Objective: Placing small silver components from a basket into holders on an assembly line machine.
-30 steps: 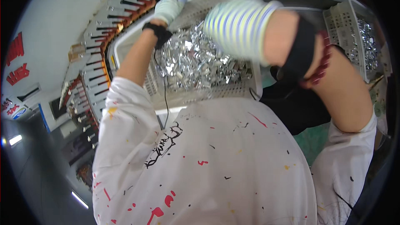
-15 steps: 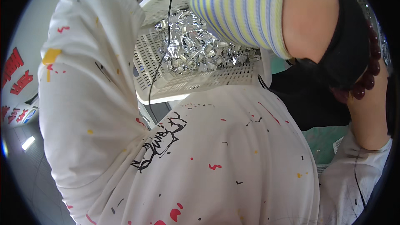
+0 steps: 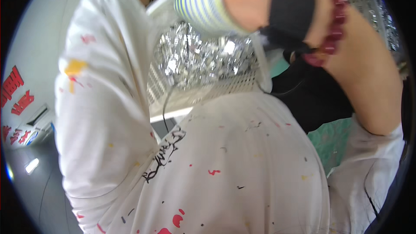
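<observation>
White perforated crate [image 3: 208, 91] of crinkled silver packets [image 3: 199, 58] against white shirt [image 3: 242, 169]

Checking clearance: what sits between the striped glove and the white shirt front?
In the head view, the white perforated basket of shiny foil pieces lies between the striped glove and the paint-flecked shirt.

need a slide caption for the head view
Striped-gloved right hand over a white perforated crate of shiny silver pieces, paint-spattered white shirt below.

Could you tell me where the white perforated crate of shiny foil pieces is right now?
In the head view, the white perforated crate sits upper centre, against the paint-spattered shirt, below the striped-gloved right hand.
</observation>
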A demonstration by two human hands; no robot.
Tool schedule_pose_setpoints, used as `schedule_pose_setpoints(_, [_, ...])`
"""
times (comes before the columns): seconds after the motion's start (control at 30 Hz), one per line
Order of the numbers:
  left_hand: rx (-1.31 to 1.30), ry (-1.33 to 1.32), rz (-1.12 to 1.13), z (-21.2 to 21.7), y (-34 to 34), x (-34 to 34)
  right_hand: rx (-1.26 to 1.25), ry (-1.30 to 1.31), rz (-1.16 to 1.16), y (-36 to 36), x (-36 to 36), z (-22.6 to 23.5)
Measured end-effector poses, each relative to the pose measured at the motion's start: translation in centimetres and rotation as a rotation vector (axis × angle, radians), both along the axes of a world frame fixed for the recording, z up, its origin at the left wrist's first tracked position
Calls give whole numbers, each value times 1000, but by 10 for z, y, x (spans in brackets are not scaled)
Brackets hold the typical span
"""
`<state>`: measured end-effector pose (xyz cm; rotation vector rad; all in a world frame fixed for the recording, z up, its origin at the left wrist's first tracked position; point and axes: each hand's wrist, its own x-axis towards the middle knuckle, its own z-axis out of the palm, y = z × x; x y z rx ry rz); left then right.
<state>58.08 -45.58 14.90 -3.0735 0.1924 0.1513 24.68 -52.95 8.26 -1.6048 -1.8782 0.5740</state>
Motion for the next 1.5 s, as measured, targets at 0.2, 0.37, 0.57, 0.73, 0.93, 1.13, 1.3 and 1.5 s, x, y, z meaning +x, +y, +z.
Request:
schedule_pose_setpoints(0.2, [-141, -432, -227, -23, 37, -61, -52, -258, -168, -32, 109, 45])
schedule_pose_setpoints(0.37, [-605, -523, 16, -12, 18, -133, -104, -305, -276, -42, 117, 61])
schedule_pose_setpoints(0.57, [-713, 272, -167, -2, 36, -214, -347, -277, -75, -2, 126, 32])
schedule_pose_setpoints(0.73, [-824, 333, 27, -11, 39, -210, -248, -245, -156, -21, 135, 37])
schedule_pose_setpoints(0.93, [-695, 99, -87, 11, 8, -148, -147, -301, -204, -62, 127, 81])
schedule_pose_setpoints(1.13, [-638, 88, -117, 46, -24, -73, -74, -355, -70, -59, 90, 73])
schedule_pose_setpoints(1.3, [-730, 141, -103, 34, -65, 8, -366, -291, -513, -6, 82, 47])
schedule_pose_setpoints(1.5, [-839, 357, 198, -2, -70, 91, -701, -350, -1272, 99, 56, 18])
